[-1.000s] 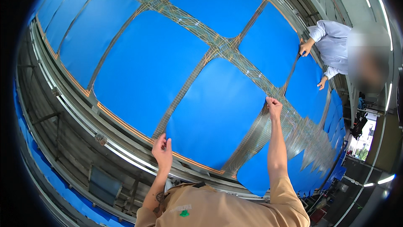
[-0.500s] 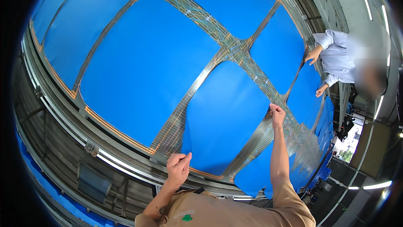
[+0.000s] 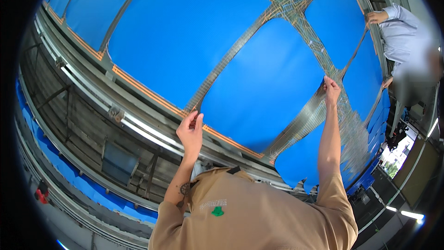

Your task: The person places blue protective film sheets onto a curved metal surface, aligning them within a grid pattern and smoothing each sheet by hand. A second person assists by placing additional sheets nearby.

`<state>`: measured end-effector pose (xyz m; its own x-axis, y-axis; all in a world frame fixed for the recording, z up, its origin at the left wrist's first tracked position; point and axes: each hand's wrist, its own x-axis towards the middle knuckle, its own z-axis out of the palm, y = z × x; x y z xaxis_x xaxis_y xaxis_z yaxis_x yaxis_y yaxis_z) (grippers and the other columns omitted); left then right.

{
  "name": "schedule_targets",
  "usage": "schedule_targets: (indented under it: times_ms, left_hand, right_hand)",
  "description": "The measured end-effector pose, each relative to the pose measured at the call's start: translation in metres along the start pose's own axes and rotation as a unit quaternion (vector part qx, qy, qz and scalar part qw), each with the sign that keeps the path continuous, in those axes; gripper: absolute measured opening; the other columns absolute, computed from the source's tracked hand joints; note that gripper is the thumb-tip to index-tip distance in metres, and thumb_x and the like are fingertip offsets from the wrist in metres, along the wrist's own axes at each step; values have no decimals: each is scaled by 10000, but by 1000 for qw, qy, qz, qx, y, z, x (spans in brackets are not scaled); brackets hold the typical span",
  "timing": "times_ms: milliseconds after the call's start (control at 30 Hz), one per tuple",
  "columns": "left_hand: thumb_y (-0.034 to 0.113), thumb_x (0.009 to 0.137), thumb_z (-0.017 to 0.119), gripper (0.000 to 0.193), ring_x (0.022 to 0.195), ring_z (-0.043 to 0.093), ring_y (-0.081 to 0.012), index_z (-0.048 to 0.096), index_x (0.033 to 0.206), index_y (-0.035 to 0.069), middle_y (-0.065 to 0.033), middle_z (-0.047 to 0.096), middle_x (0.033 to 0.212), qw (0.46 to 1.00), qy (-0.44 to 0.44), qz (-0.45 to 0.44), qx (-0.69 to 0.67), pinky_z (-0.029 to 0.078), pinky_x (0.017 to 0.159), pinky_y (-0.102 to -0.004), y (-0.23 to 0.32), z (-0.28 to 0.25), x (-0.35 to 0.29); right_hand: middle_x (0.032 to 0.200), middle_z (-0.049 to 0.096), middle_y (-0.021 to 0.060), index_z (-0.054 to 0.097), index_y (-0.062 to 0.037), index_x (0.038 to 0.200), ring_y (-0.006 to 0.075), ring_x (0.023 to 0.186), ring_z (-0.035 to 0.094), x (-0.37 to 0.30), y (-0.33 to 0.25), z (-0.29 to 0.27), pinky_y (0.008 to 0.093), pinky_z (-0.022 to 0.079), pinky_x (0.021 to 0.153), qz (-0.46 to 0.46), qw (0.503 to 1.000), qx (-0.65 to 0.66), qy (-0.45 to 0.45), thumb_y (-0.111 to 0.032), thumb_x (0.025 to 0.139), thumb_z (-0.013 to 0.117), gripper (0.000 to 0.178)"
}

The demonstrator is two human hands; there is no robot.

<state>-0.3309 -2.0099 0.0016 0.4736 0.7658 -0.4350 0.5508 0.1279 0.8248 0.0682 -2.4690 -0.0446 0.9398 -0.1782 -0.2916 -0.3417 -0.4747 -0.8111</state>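
A large blue sheet point(image 3: 157, 42) lies under a web of dark, see-through mesh strips crossed with orange and pale lines. Up and to the right, my right hand point(image 3: 331, 92) pinches the mesh web point(image 3: 303, 116) where a broad strip meets the wide diagonal band. My left hand point(image 3: 189, 134) is raised at the near edge, beside the lower end of another mesh strip point(image 3: 231, 53). Its thumb and fingers stand apart, and nothing shows between them.
A metal rail point(image 3: 152, 129) with orange edging runs along the near side. Across the sheet, a co-worker in a pale shirt point(image 3: 402, 32) has one hand point(image 3: 377, 17) at the far edge, by a thin strip. Loose, crumpled mesh point(image 3: 358, 141) gathers at the right.
The view has shifted, so the sheet appears higher. My left hand has gone from a pinch to spread fingers, and the strip beside it looks narrower. My right hand still pinches the web.
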Motion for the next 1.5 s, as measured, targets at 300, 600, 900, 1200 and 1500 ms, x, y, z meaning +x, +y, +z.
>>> schedule_targets:
  times_ms: [300,600,900,1200,1500]
  left_hand:
    - [152,953,778,207,609,534,-41,759,1009,-47,-35,693,766,1000,-21,6,14,444,550,-230,-4,0,1]
    - [168,964,768,227,580,498,-39,725,906,-47,2,627,656,999,-42,8,2,418,533,-239,-13,7,9]
    - [178,962,773,235,610,495,-37,751,904,-49,16,633,670,998,-58,-17,18,422,555,-242,-11,4,14]
    - [235,955,772,354,566,430,-61,687,773,-57,-17,543,568,983,-126,-12,131,383,520,-290,1,0,-4]
    - [250,987,734,431,571,389,-66,610,704,-50,-1,500,569,983,-141,-15,119,345,509,-308,-10,-2,0]
  right_hand:
    - [792,714,6,798,-12,963,59,662,595,2,4,3,216,494,599,9,1000,18,8,-261,871,883,279]
    - [780,707,3,782,-5,942,53,652,591,0,0,4,209,475,579,16,999,30,3,-237,877,874,258]
    - [755,697,0,788,-25,937,57,651,597,4,7,2,221,474,577,5,1000,25,7,-268,871,876,266]
    - [738,684,5,788,-24,931,60,639,585,0,-1,4,224,457,571,5,1000,13,8,-301,871,871,296]
    - [754,686,-4,776,-30,894,58,660,584,2,-1,5,228,460,587,14,1000,10,11,-283,885,862,267]
